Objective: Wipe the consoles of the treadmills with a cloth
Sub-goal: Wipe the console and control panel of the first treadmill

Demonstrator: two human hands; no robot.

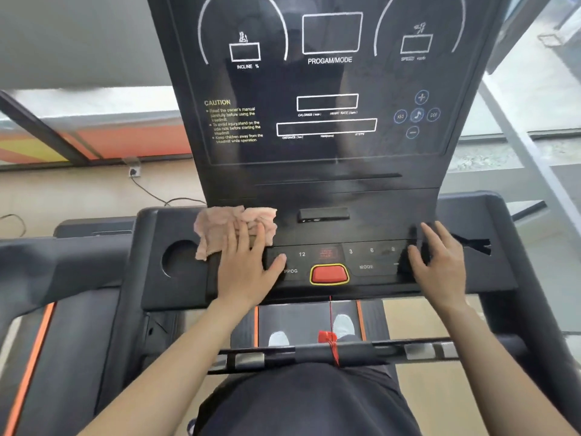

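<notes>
Cloth (234, 226) lies on console (327, 196) lower deck, left of centre, w/ left hand (248, 265) flat on its near edge, cup recess (179, 259) just left of it, stop button (329, 274) mid-front btwn hands, right hand (440, 262) flat on deck's right end.

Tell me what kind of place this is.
Probably a gym or fitness room. The person stands on a treadmill with a console showing incline, speed and heart rate, a red stop button, and a second machine's orange-striped rail alongside.
</notes>
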